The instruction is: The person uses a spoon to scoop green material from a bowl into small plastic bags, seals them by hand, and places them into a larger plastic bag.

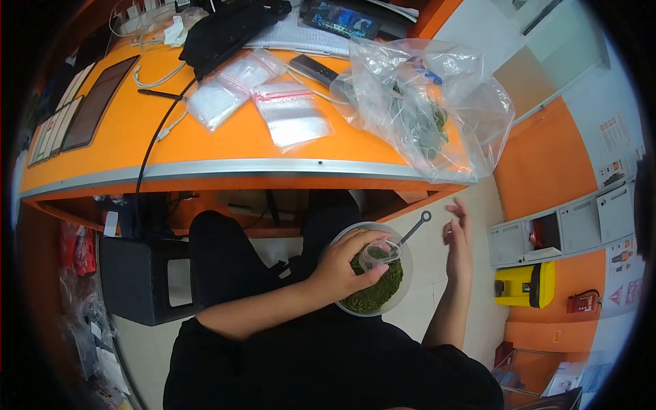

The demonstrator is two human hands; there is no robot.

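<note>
A round clear tub (408, 277) full of loose green plant bits (372, 295) sits at my lap, below the desk edge. My left hand (352, 263) reaches over it with fingers and thumb wrapped round a small clear plastic cup (380, 253), right above the green bits. From the tub's far right side sticks up a grey handle (415, 227) with a ringed end; its lower part is hidden. Off to the right of the tub, my right hand (459, 236) is raised with its fingers apart and holds nothing.
On the orange desk (225, 147) lie zip bags (290, 116), a remote control (314, 72), a tablet (101, 102) and a phone (340, 20). A large clear plastic bag (424, 102) with green pieces hangs over the right corner. A black stool (140, 280) stands left, a yellow bin (525, 285) right.
</note>
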